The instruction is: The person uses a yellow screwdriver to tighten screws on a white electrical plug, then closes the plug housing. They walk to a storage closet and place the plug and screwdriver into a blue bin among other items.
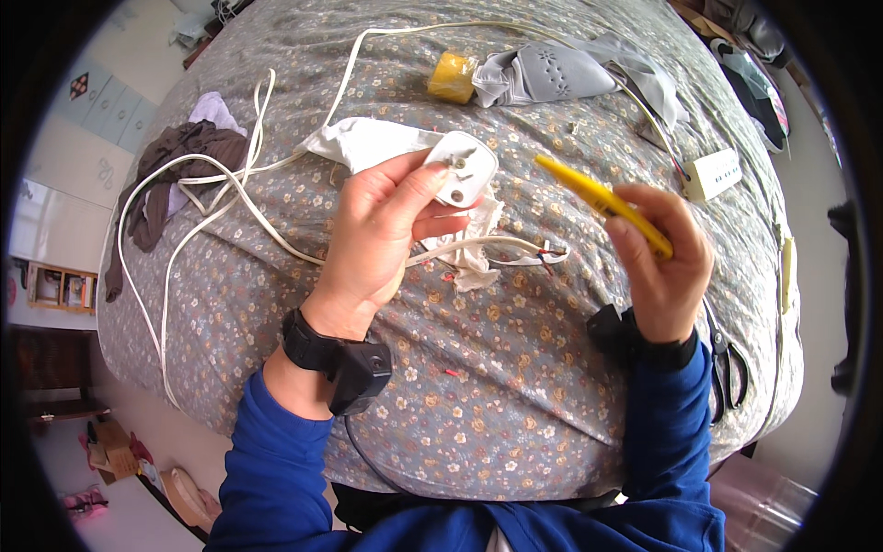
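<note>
Fingers [419, 189] of my left hand [368, 216] are pinched together on a white plug [477, 166], thumb across its pin face, holding it up over the bed [515, 386] around the far middle of the scene. That pin face is turned up at me, with the metal pins leaning off to the right. Long axis is slanted: far end a bit right, near end a bit left.

Over on the right, my right hand [670, 267] has thumb and index closed around a yellow pen-shaped tool [587, 189]. It runs diagonally, narrow tip aimed far and left, the other end lying near and right across my hand. Tip and plug are apart, not touching.

Stuff you can't really see: the plug's back faces away, my thumb covers part of its left side, and the curled fingers under the tool are mostly hidden. A white cable [487, 242] ducks behind my left hand and comes out right of it, with dark and red wires at the end. Can't tell if any finger has hold of it, and the wire tips are too tiny to make out. My right sleeve [667, 423] overlaps the black scissors [736, 368], so only part shows.
</note>
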The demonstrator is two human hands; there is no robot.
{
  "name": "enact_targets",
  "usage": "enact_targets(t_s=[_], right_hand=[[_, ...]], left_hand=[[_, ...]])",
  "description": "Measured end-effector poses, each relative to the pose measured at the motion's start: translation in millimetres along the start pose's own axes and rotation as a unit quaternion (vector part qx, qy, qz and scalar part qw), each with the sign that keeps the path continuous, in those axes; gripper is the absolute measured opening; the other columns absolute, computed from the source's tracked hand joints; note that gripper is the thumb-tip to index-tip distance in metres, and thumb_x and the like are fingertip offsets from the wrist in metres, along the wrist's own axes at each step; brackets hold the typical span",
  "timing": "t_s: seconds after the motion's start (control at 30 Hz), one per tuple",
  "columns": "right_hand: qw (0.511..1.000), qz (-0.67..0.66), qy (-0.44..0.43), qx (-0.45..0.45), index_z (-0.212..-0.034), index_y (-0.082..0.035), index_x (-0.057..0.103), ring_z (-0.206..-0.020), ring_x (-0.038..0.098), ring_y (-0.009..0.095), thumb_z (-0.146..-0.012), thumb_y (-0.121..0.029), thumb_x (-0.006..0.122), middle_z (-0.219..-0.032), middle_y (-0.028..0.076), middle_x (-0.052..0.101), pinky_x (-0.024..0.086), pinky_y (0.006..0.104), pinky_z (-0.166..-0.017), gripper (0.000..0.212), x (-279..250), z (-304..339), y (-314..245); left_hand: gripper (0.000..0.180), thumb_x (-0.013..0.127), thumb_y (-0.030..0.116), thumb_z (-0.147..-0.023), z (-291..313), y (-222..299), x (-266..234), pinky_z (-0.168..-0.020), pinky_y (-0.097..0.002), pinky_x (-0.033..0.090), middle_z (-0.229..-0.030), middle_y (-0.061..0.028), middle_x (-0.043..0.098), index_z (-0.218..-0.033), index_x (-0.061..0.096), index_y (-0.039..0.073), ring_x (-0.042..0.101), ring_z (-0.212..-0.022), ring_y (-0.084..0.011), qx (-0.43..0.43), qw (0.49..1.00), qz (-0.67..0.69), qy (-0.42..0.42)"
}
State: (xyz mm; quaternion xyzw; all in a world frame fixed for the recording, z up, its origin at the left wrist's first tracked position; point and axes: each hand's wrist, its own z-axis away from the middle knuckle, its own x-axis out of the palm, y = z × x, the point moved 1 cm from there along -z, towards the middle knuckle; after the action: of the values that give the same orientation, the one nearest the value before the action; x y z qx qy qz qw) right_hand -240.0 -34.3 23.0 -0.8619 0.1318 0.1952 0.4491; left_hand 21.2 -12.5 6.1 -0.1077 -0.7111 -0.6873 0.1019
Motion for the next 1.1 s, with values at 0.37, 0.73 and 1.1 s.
enact_targets(t_s=[0.37,0.73,1.1], right_hand=[[0.985,-0.013,-0.005,-0.171,-0.1,-0.001,0.07,-0.06,0.06,0.017,-0.074,0.001,0.081,-0.075,0.008,0.064,0.045,0.0267,-0.053,0.029,3,1,-18],[0.983,0.013,-0.013,-0.185,-0.1,-0.002,0.072,-0.063,0.062,0.018,-0.071,-0.001,0.083,-0.076,0.007,0.063,0.047,0.0278,-0.055,0.03,6,1,-21],[0.982,0.029,-0.021,-0.186,-0.099,-0.002,0.071,-0.062,0.06,0.018,-0.073,0.001,0.08,-0.074,0.007,0.06,0.045,0.0283,-0.054,0.028,9,0,-22]], left_hand=[[0.034,0.058,0.015,-0.1,4,-3,9,-0.073,-0.0204,0.059,-0.109,-0.0072,0.07,-0.129,0.06,-0.003,0.068,-0.09,-0.0089,0.035,0.997,-0.067,0.017],[0.034,0.059,0.014,-0.1,5,-5,13,-0.073,-0.02,0.059,-0.106,-0.0072,0.07,-0.129,0.059,-0.004,0.068,-0.089,-0.0085,0.052,0.994,-0.09,0.016],[0.033,0.06,0.015,-0.1,5,-6,14,-0.071,-0.0187,0.058,-0.104,-0.0054,0.07,-0.127,0.061,-0.003,0.066,-0.086,-0.006,0.045,0.993,-0.11,0.017]])
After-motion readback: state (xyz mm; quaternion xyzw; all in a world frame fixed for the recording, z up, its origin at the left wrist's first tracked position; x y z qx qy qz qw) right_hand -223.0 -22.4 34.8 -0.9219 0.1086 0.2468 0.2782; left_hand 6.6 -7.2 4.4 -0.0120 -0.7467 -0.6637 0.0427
